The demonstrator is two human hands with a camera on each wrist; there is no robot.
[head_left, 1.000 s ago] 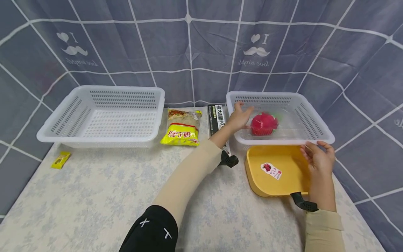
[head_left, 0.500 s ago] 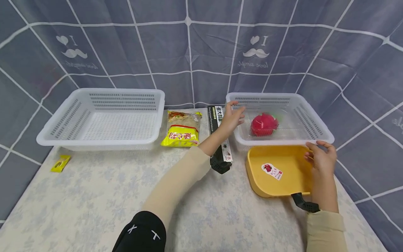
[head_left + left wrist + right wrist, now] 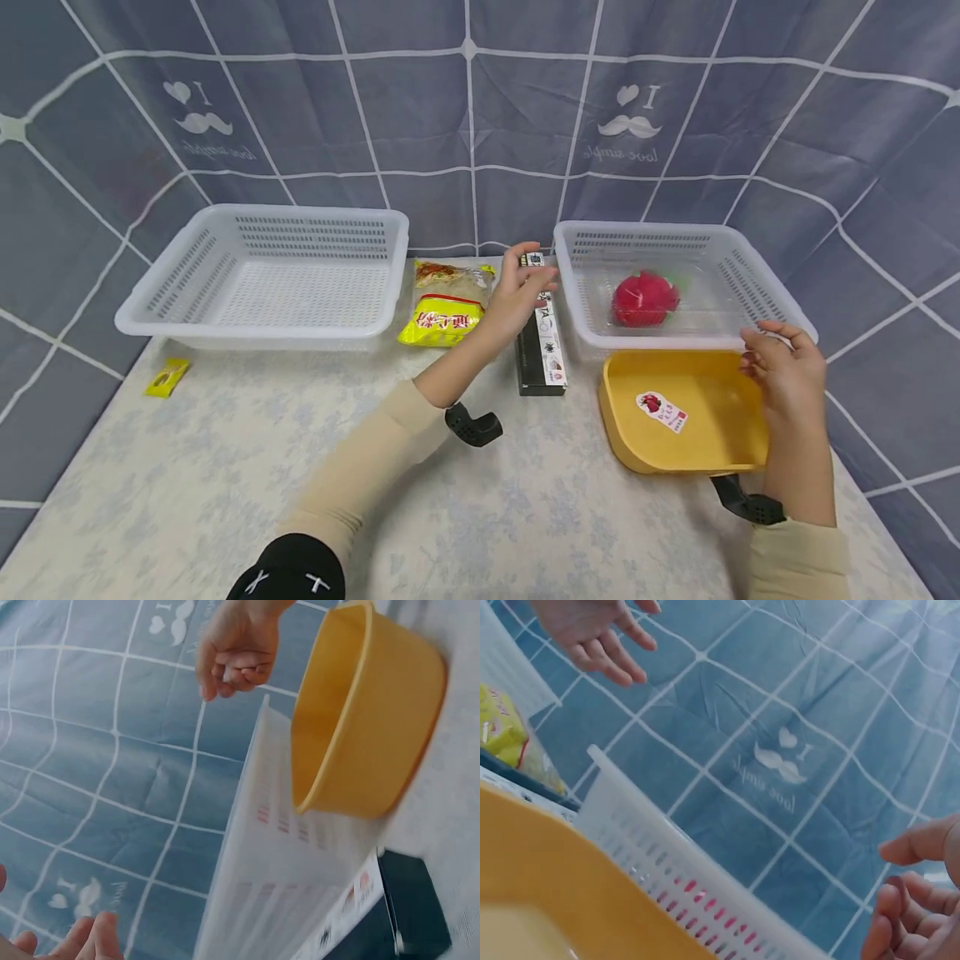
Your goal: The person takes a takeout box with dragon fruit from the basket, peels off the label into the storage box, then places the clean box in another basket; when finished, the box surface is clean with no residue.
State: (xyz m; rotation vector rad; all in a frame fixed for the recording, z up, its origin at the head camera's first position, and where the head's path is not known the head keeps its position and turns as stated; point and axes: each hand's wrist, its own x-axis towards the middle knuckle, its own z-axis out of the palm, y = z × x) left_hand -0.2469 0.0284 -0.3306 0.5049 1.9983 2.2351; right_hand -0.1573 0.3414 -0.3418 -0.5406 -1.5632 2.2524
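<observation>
left hand (image 3: 517,292) hovers with fingers relaxed and spread, holding nothing, just above the long black rectangular box (image 3: 542,350) and beside the yellow plastic noodle packet (image 3: 446,310). right hand (image 3: 783,371) is loosely curled at the far rim of the yellow plastic basin (image 3: 675,408), grasp on the rim unclear. basin lies just in front of the white perforated plastic basket (image 3: 757,292) containing a red fruit (image 3: 643,298). second white perforated basket (image 3: 262,279) stands left of the packet.
</observation>
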